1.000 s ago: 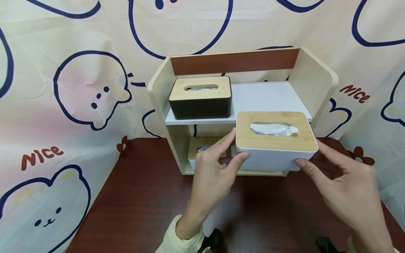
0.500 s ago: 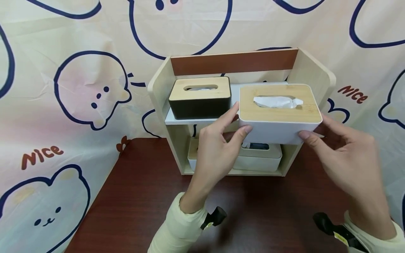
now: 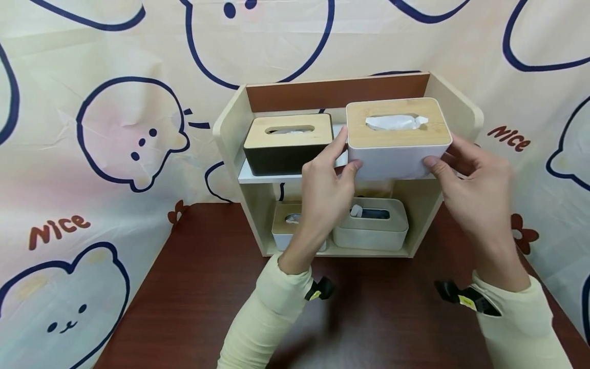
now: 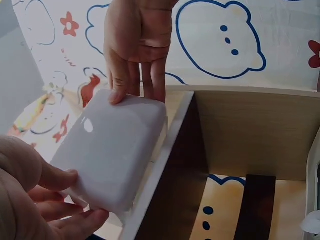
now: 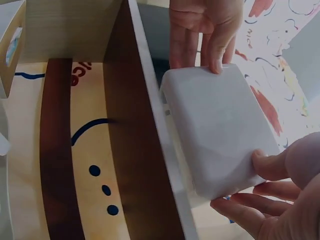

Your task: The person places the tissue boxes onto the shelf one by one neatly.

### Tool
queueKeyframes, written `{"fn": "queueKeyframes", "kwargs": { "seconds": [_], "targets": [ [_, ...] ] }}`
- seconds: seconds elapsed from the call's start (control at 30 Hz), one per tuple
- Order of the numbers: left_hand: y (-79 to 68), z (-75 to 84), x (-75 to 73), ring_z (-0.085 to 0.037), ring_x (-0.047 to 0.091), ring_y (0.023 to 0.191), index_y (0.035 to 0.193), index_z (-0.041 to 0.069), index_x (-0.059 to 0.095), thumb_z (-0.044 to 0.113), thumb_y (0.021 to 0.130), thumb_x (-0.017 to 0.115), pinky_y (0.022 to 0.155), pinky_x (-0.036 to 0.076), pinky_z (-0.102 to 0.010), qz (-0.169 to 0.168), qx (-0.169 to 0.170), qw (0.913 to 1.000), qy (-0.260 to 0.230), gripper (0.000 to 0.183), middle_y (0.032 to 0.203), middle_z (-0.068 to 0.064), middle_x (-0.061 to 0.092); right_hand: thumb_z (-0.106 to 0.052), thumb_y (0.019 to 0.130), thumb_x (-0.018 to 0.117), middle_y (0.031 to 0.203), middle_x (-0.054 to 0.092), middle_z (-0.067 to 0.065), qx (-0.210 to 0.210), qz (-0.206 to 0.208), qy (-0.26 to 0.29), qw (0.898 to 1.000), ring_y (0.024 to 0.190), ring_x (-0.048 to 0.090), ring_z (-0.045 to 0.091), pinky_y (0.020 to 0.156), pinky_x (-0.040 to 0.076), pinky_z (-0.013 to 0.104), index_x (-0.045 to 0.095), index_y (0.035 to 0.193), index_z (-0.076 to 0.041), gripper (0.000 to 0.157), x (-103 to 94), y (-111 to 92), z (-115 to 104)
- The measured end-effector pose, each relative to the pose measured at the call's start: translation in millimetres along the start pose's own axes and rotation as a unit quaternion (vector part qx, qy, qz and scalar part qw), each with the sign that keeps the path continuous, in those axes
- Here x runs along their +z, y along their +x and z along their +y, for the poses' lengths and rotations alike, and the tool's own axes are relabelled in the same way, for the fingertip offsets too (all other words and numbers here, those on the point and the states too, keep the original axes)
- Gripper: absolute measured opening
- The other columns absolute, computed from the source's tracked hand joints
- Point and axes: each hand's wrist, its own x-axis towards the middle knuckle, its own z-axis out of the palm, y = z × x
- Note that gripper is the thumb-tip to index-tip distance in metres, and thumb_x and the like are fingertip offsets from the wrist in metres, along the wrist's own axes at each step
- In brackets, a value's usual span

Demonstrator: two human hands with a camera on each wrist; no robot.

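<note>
Both hands hold a white tissue box [image 3: 396, 160] with a bamboo lid and a tissue poking out of its slot. My left hand [image 3: 329, 182] grips its left end, thumb on the front. At the right end, my right hand [image 3: 479, 182] grips it the same way. The box is at the right half of the upper shelf [image 3: 272, 179], overlapping the shelf's front edge in the head view. Both wrist views show the white underside [image 4: 112, 145] beside the shelf board [image 5: 160, 120]. A black tissue box [image 3: 288, 160] with a wooden lid stands on the shelf's left half.
On the lower level of the wooden rack [image 3: 228, 120] stand a white tissue box with a wooden lid [image 3: 282, 225], partly behind my left hand, and an all-white one [image 3: 373, 233]. The rack stands on a dark wooden table [image 3: 387, 318] before a patterned cloth [image 3: 138, 46].
The held tissue box has risen from in front of the lower level to the upper shelf's height and moved back toward the rack. The lower all-white tissue box has come into view.
</note>
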Motion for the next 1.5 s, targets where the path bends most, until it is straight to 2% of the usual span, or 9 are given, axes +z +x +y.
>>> {"fn": "queueKeyframes", "kwargs": {
  "seconds": [0.17,0.43,0.53,0.63,0.7,0.93,1.27,1.37,1.5],
  "targets": [
    [7.4,-5.7,8.4,-0.019,0.061,0.141,0.158,0.005,0.051,-0.006,0.099,0.071,0.101,0.06,-0.031,0.016,-0.014,0.9998,0.003,0.064,0.153,-0.013,0.063,-0.017,0.098,0.08,0.144,0.071,0.002,0.022,0.016,0.013,1.0,0.126,0.073,0.029,0.1,0.059,0.045,0.068,0.144,-0.036,0.052,10.5,6,3],
    [12.9,-9.6,16.0,-0.017,0.065,0.135,0.156,0.005,0.054,-0.003,0.1,0.07,0.094,0.061,-0.022,0.035,-0.007,0.9989,0.032,0.059,0.148,-0.016,0.065,-0.016,0.099,0.079,0.141,0.074,0.004,0.03,0.043,0.024,0.998,0.121,0.075,0.02,0.103,0.059,0.044,0.069,0.144,-0.033,0.049,20.1,13,7],
    [14.3,-10.2,17.6,-0.017,0.072,0.125,0.156,0.004,0.054,0.0,0.102,0.07,0.078,0.057,-0.015,0.04,0.002,0.9976,0.056,0.057,0.147,-0.016,0.066,-0.018,0.099,0.079,0.139,0.075,0.005,0.036,0.05,0.015,0.998,0.118,0.075,0.016,0.103,0.06,0.041,0.069,0.144,-0.034,0.049,21.4,15,8],
    [15.6,-10.7,19.5,-0.018,0.078,0.104,0.156,0.003,0.054,0.001,0.103,0.069,0.063,0.046,-0.016,0.044,0.011,0.9962,0.075,0.055,0.145,-0.017,0.068,-0.02,0.099,0.079,0.138,0.075,0.005,0.039,0.055,0.007,0.998,0.117,0.075,0.015,0.103,0.06,0.039,0.068,0.144,-0.035,0.048,21.7,16,8],
    [16.2,-10.6,20.6,-0.016,0.076,0.1,0.156,0.002,0.055,0.002,0.103,0.069,0.062,0.043,-0.014,0.046,0.015,0.9953,0.084,0.054,0.144,-0.017,0.068,-0.02,0.099,0.079,0.139,0.074,0.005,0.04,0.056,0.005,0.998,0.118,0.075,0.016,0.103,0.06,0.04,0.068,0.144,-0.036,0.048,21.6,17,8],
    [16.2,-11.9,23.5,-0.014,0.059,0.054,0.155,0.0,0.055,0.003,0.104,0.068,0.049,0.034,-0.015,0.048,0.02,0.9949,0.087,0.053,0.143,-0.021,0.068,-0.02,0.099,0.079,0.141,0.073,0.003,0.035,0.059,0.008,0.998,0.122,0.075,0.021,0.103,0.059,0.042,0.067,0.144,-0.037,0.049,22.0,16,11],
    [17.1,-13.4,25.0,-0.024,0.081,0.088,0.155,-0.001,0.054,0.004,0.105,0.067,0.054,0.044,-0.011,0.051,0.018,0.9937,0.098,0.052,0.144,-0.021,0.067,-0.018,0.1,0.078,0.144,0.071,0.004,0.028,0.06,0.008,0.998,0.127,0.072,0.026,0.105,0.056,0.045,0.065,0.145,-0.037,0.052,24.8,15,11],
    [16.9,-14.0,25.3,-0.025,0.081,0.1,0.155,0.0,0.055,0.004,0.104,0.069,0.064,0.056,-0.014,0.054,0.017,0.9931,0.103,0.052,0.143,-0.021,0.068,-0.017,0.099,0.079,0.144,0.071,0.004,0.03,0.06,0.006,0.998,0.127,0.072,0.026,0.104,0.057,0.044,0.065,0.145,-0.037,0.052,25.1,14,12],
    [16.6,-14.9,25.7,-0.025,0.076,0.117,0.154,0.0,0.056,0.003,0.103,0.07,0.082,0.066,-0.026,0.058,0.017,0.9924,0.107,0.053,0.143,-0.02,0.068,-0.017,0.099,0.079,0.143,0.071,0.005,0.028,0.06,0.003,0.998,0.127,0.072,0.026,0.104,0.057,0.043,0.065,0.146,-0.036,0.053,25.1,14,12]
  ]
}}
